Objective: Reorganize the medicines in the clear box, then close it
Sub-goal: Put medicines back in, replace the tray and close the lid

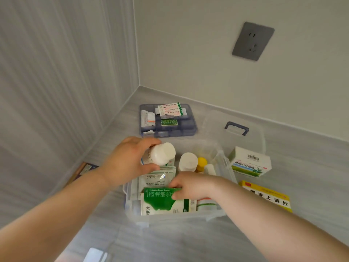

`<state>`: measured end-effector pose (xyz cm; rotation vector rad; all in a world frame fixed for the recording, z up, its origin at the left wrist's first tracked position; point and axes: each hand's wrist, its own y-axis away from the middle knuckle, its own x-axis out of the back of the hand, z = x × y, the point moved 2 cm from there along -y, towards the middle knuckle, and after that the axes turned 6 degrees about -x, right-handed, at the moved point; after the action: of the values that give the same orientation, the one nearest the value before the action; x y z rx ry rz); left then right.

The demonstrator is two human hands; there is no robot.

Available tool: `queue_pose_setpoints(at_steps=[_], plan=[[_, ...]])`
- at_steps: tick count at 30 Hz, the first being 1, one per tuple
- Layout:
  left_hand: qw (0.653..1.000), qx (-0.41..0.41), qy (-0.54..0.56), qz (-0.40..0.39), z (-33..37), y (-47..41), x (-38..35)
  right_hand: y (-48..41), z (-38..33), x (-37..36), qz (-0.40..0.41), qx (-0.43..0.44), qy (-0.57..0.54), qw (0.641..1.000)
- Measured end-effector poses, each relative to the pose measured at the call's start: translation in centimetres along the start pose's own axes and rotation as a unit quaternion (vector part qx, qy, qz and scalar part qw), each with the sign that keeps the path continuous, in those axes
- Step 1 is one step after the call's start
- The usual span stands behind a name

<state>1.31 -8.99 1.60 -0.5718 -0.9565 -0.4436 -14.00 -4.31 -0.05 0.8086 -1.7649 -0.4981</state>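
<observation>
The clear box [181,217] stands open on the grey counter, near me. My left hand [124,159] holds a white medicine bottle [160,154] tilted on its side above the box's far left part. My right hand [192,186] pinches the top edge of a green and white medicine carton [162,201] that stands in the box's front. Foil sachets [156,177] lie behind the carton. A second white bottle [188,161] and a yellow-capped bottle [202,162] stand upright at the box's far right. The clear lid [245,140] with a blue handle lies behind the box.
A blue compartment tray [168,120] with small packets sits farther back by the wall corner. A white and green carton [250,161] and a yellow carton [268,195] lie on the counter to the right. A wall socket [253,41] is above. A dark item [85,169] sits at the left edge.
</observation>
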Motion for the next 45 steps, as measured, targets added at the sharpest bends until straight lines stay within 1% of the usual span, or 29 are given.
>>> queue_pose_setpoints(at_steps=[2,5,6,7,9,11,12,14,16,17,18,20,21,22,25,26,31,33,35,37,39,42,45], plan=[[1.0,-0.017,-0.019,0.005,0.3,0.0,0.2,-0.7,-0.3,-0.4,0.011,-0.019,0.026,0.999],[0.995,-0.068,-0.075,0.0,1.0,0.1,0.6,-0.7,-0.5,-0.6,0.075,-0.053,0.127,0.988],[0.992,-0.082,-0.094,-0.003,1.3,0.1,0.7,-0.3,-0.7,-0.6,0.103,-0.054,0.135,0.984],[0.989,-0.092,-0.112,-0.003,1.6,0.2,0.8,0.5,-0.8,-0.3,0.131,-0.048,0.121,0.983],[0.985,-0.103,-0.139,0.003,2.0,0.1,1.0,2.8,-0.3,0.5,0.189,-0.017,0.035,0.981],[0.985,-0.099,-0.144,0.001,2.5,0.0,1.0,5.8,1.4,1.5,0.245,0.003,-0.066,0.967],[0.983,-0.102,-0.152,0.005,2.7,0.1,0.9,7.4,2.8,1.8,0.275,-0.001,-0.101,0.956],[0.979,-0.099,-0.177,-0.005,2.9,0.1,0.1,9.8,6.3,1.9,0.339,-0.034,-0.153,0.928],[0.982,-0.072,-0.172,-0.034,3.2,0.1,-0.8,11.4,10.7,1.3,0.392,-0.106,-0.166,0.899],[0.982,-0.055,-0.175,-0.054,3.1,0.0,-1.4,11.7,12.7,0.8,0.389,-0.153,-0.147,0.896],[0.979,-0.043,-0.185,-0.068,2.9,-0.1,-1.7,11.8,14.7,0.1,0.359,-0.2,-0.12,0.903],[0.977,-0.025,-0.198,-0.081,2.5,0.0,-2.0,11.4,17.6,-1.6,0.25,-0.264,-0.074,0.929],[0.977,-0.02,-0.199,-0.076,2.5,0.0,-2.0,11.1,18.6,-2.5,0.204,-0.283,-0.066,0.935],[0.978,-0.017,-0.198,-0.068,2.4,0.0,-2.1,10.7,19.2,-3.1,0.176,-0.292,-0.071,0.937],[0.977,-0.01,-0.205,-0.065,2.4,0.0,-2.2,9.9,20.4,-3.7,0.156,-0.295,-0.137,0.933],[0.976,-0.005,-0.209,-0.063,2.4,-0.1,-2.2,9.7,20.6,-3.7,0.15,-0.297,-0.14,0.933],[0.975,0.023,-0.215,-0.058,2.3,-0.1,-2.2,8.9,21.0,-2.9,0.1,-0.327,0.001,0.94],[0.973,0.031,-0.219,-0.059,2.4,-0.1,-2.2,9.0,21.1,-3.0,0.087,-0.344,0.004,0.935],[0.972,0.035,-0.224,-0.056,2.5,-0.1,-2.1,9.5,21.3,-3.1,0.083,-0.327,-0.065,0.939],[0.973,0.043,-0.221,-0.055,2.7,-0.1,-2.1,10.3,21.0,-3.0,0.094,-0.278,-0.167,0.941],[0.973,0.048,-0.219,-0.054,2.8,-0.1,-2.0,11.5,20.6,-2.2,0.122,-0.233,-0.228,0.937],[0.975,0.049,-0.212,-0.041,3.1,0.0,-1.8,13.8,19.4,-0.1,0.172,-0.157,-0.323,0.917],[0.98,0.059,-0.191,-0.018,3.4,0.2,-1.5,15.8,17.1,2.8,0.231,-0.067,-0.379,0.893]])
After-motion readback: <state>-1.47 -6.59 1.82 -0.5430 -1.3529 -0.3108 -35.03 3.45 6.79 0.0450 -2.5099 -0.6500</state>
